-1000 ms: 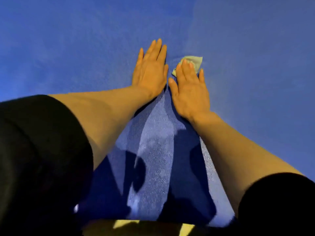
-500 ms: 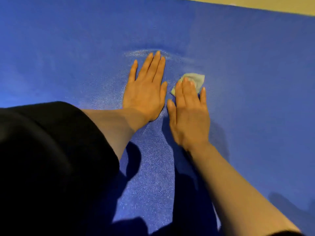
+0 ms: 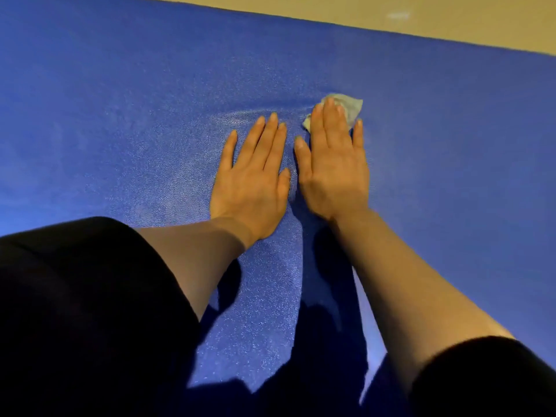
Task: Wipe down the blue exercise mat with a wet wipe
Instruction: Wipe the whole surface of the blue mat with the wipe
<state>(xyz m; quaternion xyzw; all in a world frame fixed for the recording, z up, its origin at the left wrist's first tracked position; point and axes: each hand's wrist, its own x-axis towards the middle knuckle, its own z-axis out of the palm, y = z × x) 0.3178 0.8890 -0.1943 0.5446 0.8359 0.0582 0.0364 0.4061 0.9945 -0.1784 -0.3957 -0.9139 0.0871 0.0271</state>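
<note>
Blue exercise mat (image 3: 120,85) fills nearly the whole view, textured surface, with a shiny damp-looking patch around and ahead of the hands. Left hand (image 3: 252,182) lies flat on the mat, palm down, fingers straight and slightly spread, holding nothing. Right hand (image 3: 334,170) is just beside it, thumbs nearly touching, also flat with straight fingers, pressing down on the wet wipe (image 3: 350,108). The wipe is crumpled, pale whitish-green, mostly hidden under the right fingertips (image 3: 331,105); part sticks out past them and a corner shows on the thumb side. It sits on the mat towards the far edge. Both forearms are bare, with black sleeves (image 3: 75,296) at bottom left and bottom right. Dark arm shadows fall on the mat between and under the forearms. Beige floor (image 3: 421,16) strip shows beyond the mat's far edge, top right. No readable brand, label or writing on the mat or the wipe.
</note>
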